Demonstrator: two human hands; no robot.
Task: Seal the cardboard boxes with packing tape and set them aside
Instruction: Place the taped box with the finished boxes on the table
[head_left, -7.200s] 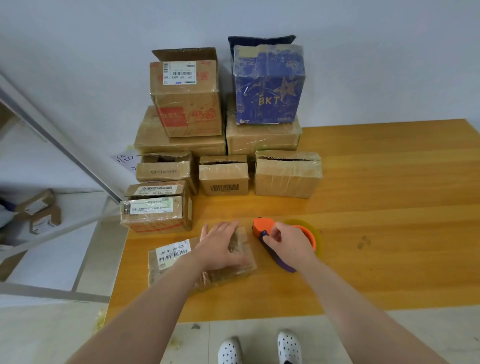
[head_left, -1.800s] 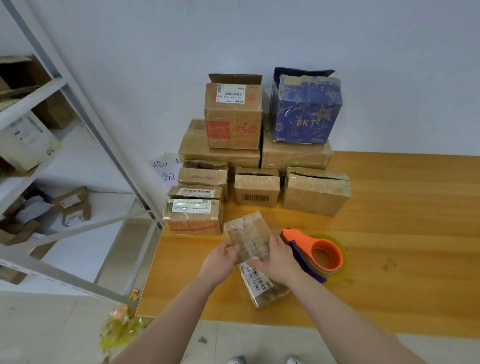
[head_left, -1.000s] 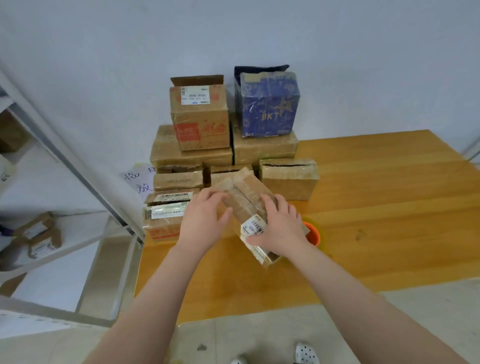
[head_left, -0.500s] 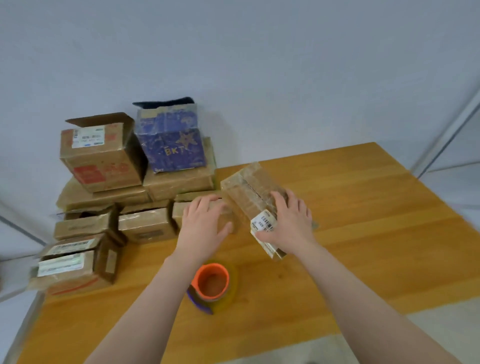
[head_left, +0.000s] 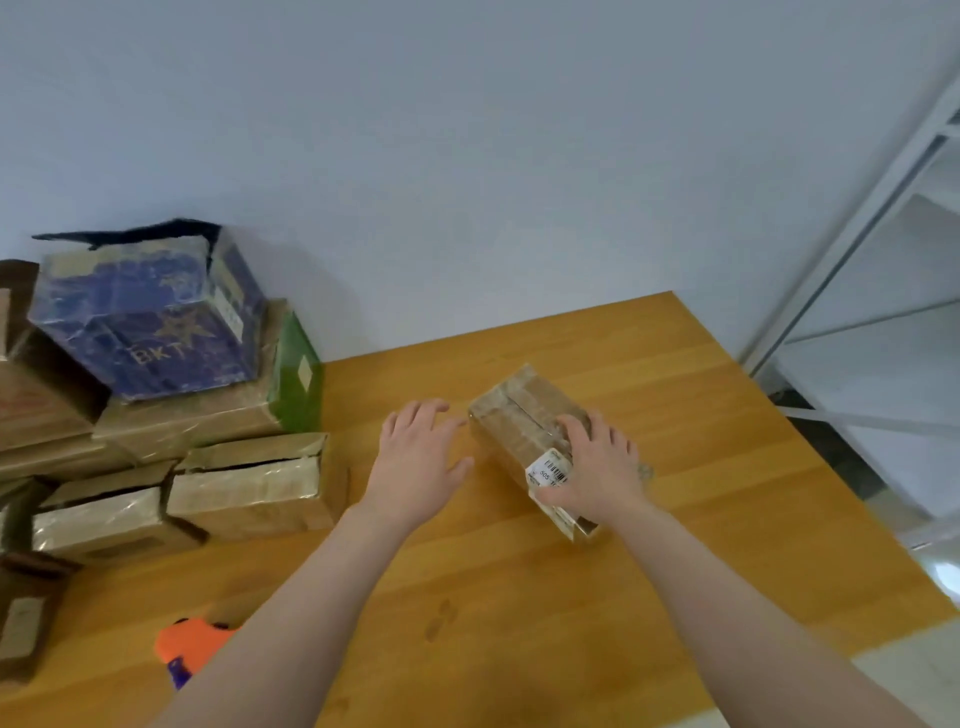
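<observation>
Grasps taped box (head_left: 519, 421) on table (head_left: 675, 405), centre right of frame, with right hand (head_left: 597, 467); spreads left hand (head_left: 415, 462), released, just beside. Likely nearly set aside; leaves stacked boxes (head_left: 244, 483), left edge, pending.

Both forearms reach forward; my left hand (head_left: 415, 460) is open, fingers spread, while my right hand (head_left: 597, 467) grips the box (head_left: 519, 421).

I get soft, even light; tape glares on brown cardboard boxes (head_left: 249, 483) left on the yellow wooden table (head_left: 519, 597); mild blur, bowed edges.
</observation>
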